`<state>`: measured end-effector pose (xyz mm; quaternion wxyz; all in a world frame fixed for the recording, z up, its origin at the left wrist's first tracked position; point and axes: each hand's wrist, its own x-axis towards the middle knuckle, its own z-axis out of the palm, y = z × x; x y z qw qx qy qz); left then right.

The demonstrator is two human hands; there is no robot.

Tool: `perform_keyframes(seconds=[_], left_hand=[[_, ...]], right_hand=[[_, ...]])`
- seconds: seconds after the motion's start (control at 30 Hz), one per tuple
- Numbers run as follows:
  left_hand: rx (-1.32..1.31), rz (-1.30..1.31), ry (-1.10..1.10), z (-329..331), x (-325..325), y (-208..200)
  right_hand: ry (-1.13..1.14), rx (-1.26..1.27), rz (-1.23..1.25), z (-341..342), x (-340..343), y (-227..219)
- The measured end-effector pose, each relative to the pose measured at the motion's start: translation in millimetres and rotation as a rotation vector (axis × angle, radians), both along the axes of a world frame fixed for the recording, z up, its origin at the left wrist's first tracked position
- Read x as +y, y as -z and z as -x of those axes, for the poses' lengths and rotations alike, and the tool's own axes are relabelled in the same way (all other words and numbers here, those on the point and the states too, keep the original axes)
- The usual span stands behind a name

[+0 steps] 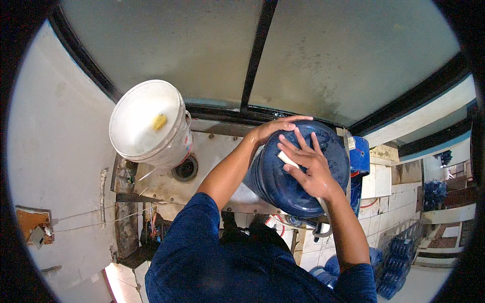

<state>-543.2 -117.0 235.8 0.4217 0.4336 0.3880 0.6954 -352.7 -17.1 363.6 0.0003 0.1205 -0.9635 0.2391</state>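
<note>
A large blue water jug (pixel 323 151) lies tilted on the metal counter, its round base turned up towards me. My left hand (pixel 275 129) curves over the jug's far left edge, fingers extended along the rim, gripping it. Across the base lies my right hand (pixel 308 166), fingers spread, with a white hose (pixel 287 159) held under the palm by the thumb. Its end sticks out left of the hand; the middle is hidden, and a pale length shows again by the wrist. Both hands look wet.
A white lidded bucket (pixel 139 121) with a yellow sponge (pixel 159 121) on top stands left, beside a round drain (pixel 186 167) in the metal counter (pixel 217 151). Glass panels (pixel 348 60) rise behind. Another blue container (pixel 359 155) is at right; several blue jugs (pixel 396 267) stand lower right.
</note>
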Motion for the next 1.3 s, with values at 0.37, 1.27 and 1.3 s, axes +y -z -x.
perform_keyframes(seconds=[0.37,1.27,1.3], left_hand=[[-0.743,0.157,-0.013,-36.2,-7.6,134.1],[-0.094,-0.107,-0.514,-52.0,-23.0,2.1],[-0.102,-0.095,-0.598,-72.3,-29.4,0.8]], right_hand=[[0.13,0.071,-0.004,3.3,-1.9,4.0],[0.049,-0.01,0.112,-1.3,5.5,3.0],[0.059,-0.02,0.136,-2.2,9.8,3.3]])
